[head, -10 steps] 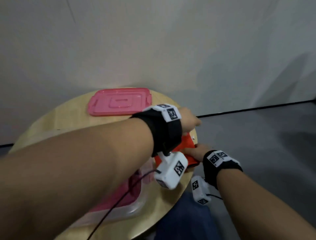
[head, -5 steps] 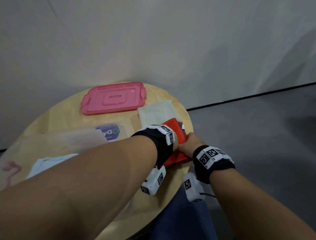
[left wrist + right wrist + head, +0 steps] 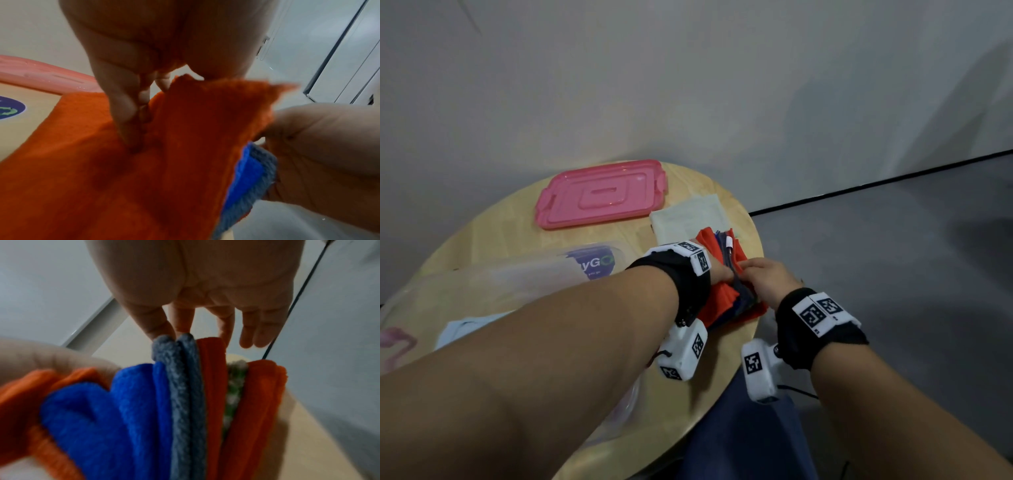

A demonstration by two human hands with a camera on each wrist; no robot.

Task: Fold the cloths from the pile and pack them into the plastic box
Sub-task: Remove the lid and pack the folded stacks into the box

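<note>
A stack of folded cloths lies at the right edge of the round table; its top and bottom cloths are orange. My left hand pinches the top orange cloth between thumb and fingers, lifting a flap. My right hand meets it from the right, its straight fingers touching the folded edges. The right wrist view shows the layers: blue cloth, grey cloth, orange, and a green-white one. The clear plastic box sits left, under my left forearm.
A pink lid lies at the table's back. A cream cloth is spread flat just beyond the stack. Inside the box I make out a pale blue cloth. Grey floor lies off the table's right edge.
My left hand drew back from beyond the stack to its near left side and took hold of the top orange cloth. My right hand stayed at the stack, and the darker layers now show.
</note>
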